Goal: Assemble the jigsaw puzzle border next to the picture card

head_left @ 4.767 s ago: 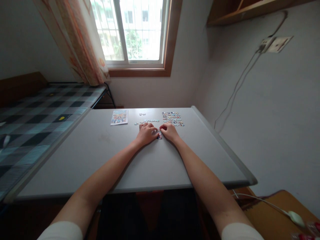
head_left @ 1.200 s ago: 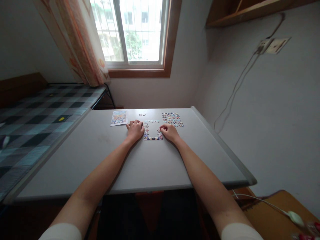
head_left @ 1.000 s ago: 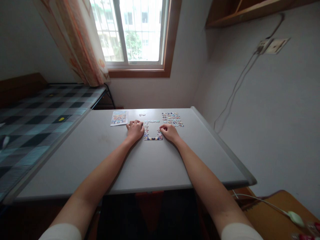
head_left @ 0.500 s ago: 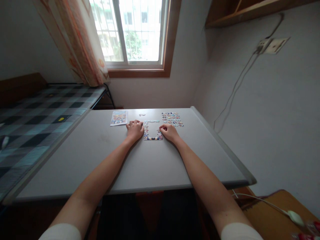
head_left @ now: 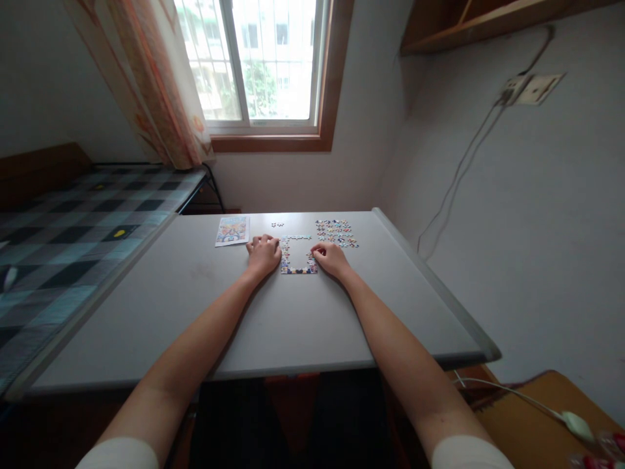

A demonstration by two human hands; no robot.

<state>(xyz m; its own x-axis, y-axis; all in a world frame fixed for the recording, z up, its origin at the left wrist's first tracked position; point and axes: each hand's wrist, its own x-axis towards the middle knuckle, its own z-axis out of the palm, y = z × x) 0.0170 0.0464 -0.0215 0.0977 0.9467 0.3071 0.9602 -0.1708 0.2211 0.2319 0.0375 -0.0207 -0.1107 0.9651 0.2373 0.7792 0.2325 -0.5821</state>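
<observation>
A partly joined jigsaw puzzle (head_left: 299, 270) lies on the table as a border of pieces around a bare middle. My left hand (head_left: 263, 255) rests on the tabletop against its left side, fingers apart and slightly bent, holding nothing. At the right side of the border, my right hand (head_left: 332, 259) has thumb and forefinger pinched on a puzzle piece (head_left: 310, 255), partly hidden by the fingertips. Loose puzzle pieces (head_left: 334, 230) are spread in rows behind my right hand. Two or so more loose pieces (head_left: 277, 225) lie beyond the border's far edge.
A printed picture sheet (head_left: 233, 230) lies on the white table (head_left: 205, 319) beyond my left hand. A bed with a checked cover (head_left: 122, 208) stands left. On the right are a wall with a cable (head_left: 456, 172) and a lower brown surface (head_left: 541, 417).
</observation>
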